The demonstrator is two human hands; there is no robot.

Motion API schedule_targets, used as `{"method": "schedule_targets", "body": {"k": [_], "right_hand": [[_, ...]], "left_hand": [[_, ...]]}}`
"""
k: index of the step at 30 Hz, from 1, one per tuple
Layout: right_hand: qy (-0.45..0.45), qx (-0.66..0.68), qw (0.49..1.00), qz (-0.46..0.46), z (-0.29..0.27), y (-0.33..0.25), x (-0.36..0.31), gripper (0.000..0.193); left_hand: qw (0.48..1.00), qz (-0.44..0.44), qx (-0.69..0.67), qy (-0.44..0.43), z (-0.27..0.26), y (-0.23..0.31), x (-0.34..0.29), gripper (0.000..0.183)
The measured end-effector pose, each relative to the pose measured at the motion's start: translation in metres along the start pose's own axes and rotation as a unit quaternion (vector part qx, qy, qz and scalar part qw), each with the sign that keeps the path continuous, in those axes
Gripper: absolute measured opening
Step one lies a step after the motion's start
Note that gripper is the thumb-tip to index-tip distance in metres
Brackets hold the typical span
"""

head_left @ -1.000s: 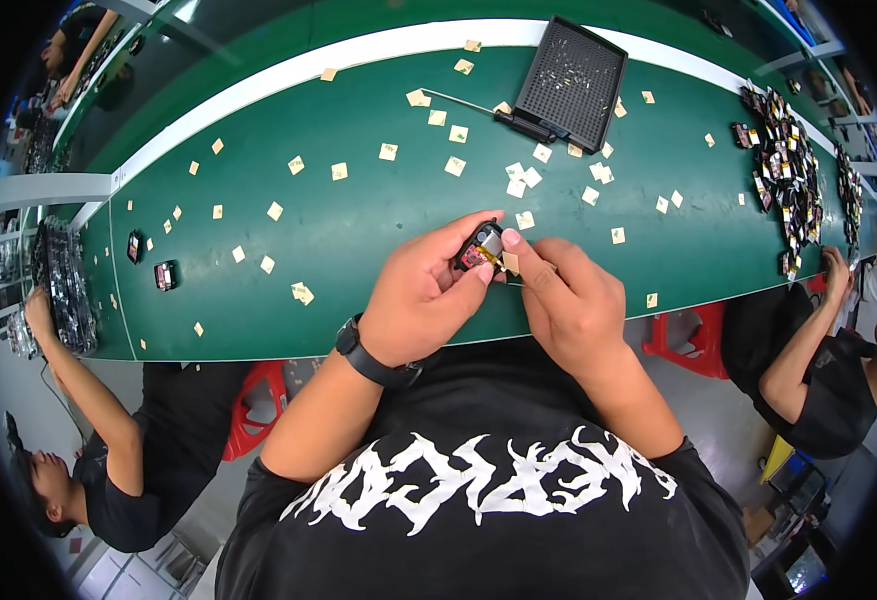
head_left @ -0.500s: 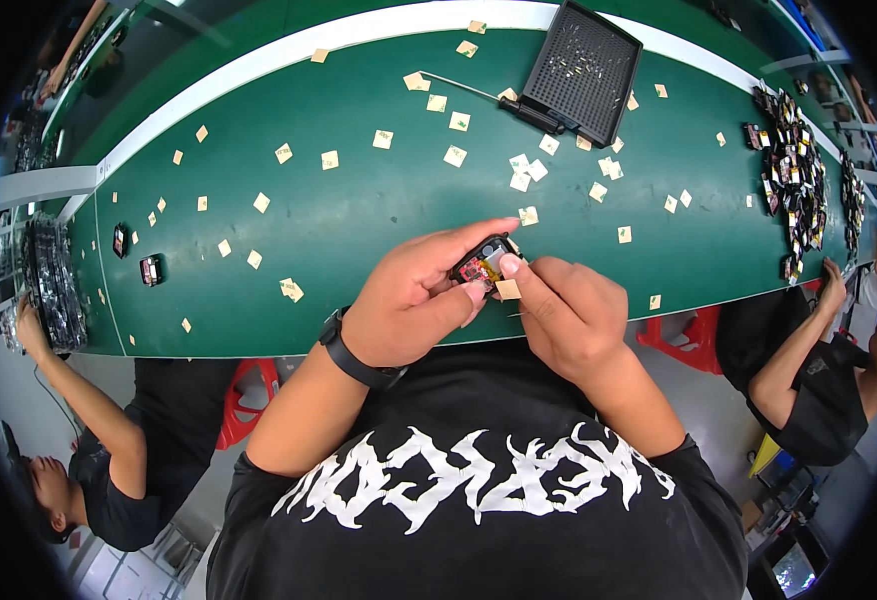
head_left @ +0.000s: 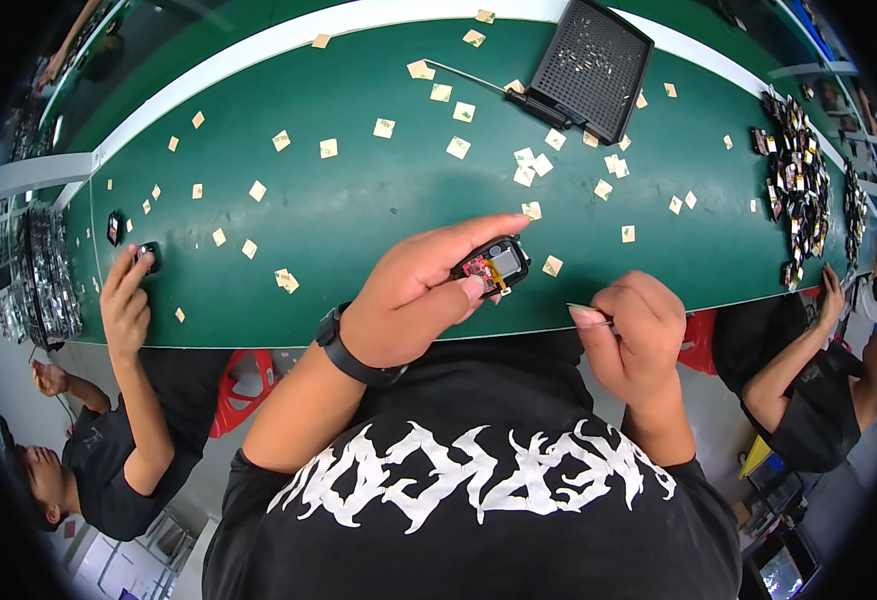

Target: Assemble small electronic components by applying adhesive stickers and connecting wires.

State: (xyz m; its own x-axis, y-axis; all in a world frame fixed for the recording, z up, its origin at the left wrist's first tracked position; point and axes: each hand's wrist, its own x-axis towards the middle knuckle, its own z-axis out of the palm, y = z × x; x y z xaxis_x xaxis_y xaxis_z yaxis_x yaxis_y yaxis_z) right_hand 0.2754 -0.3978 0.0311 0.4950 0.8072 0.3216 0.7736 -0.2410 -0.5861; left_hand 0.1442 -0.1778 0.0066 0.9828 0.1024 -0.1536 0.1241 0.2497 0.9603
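My left hand (head_left: pixel 414 295) is wrapped round a small open black electronic device (head_left: pixel 494 266), its thumb on the lower edge. A red circuit board and a silver-grey block with yellow tape show inside the casing. Apart from it, to the right at the table's front edge, my right hand (head_left: pixel 637 325) is closed on a thin pointed tool (head_left: pixel 575 305); most of the tool is hidden by the fingers. A cream paper square (head_left: pixel 552 265) lies on the green table between the device and my right hand.
Many paper squares (head_left: pixel 459 147) are scattered over the green table (head_left: pixel 359 220). A screwdriver (head_left: pixel 469 79) leans by a black perforated tray (head_left: pixel 589 70). Black devices are heaped (head_left: pixel 797 190) at right. At left, a co-worker's hand (head_left: pixel 127 300) touches another device (head_left: pixel 149 258).
My right hand has drawn away from the device to the right. The paper square at its fingertips has left the device; one now shows on the table nearby. A co-worker's hand has reached a device.
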Motion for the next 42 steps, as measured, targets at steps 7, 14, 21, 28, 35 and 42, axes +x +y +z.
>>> {"method": "schedule_targets", "body": {"k": [7, 14, 21, 28, 35, 42], "right_hand": [[-0.069, 0.028, 0.997, 0.019, -0.022, -0.016, -0.001, 0.018], [-0.054, 0.045, 0.995, -0.074, -0.036, -0.035, 0.002, 0.038], [-0.017, -0.060, 0.984, -0.165, -0.038, -0.037, 0.007, 0.034], [-0.019, -0.084, 0.971, -0.222, -0.045, -0.050, 0.020, 0.025], [-0.032, -0.073, 0.965, -0.251, -0.040, -0.048, 0.017, 0.026], [-0.051, -0.037, 0.965, -0.254, -0.039, -0.043, 0.013, 0.028]], "left_hand": [[0.999, -0.013, 0.049, -0.020, 0.004, 0.018, -0.001, 0.059], [0.991, 0.026, 0.124, -0.037, 0.013, 0.044, -0.007, 0.059], [0.988, 0.022, 0.138, -0.062, 0.019, 0.055, -0.013, 0.058], [0.986, 0.059, 0.144, -0.058, 0.021, 0.049, -0.021, 0.055], [0.980, 0.070, 0.174, -0.068, 0.027, 0.052, -0.025, 0.048], [0.978, 0.065, 0.192, -0.049, 0.034, 0.049, -0.032, 0.039]]}}
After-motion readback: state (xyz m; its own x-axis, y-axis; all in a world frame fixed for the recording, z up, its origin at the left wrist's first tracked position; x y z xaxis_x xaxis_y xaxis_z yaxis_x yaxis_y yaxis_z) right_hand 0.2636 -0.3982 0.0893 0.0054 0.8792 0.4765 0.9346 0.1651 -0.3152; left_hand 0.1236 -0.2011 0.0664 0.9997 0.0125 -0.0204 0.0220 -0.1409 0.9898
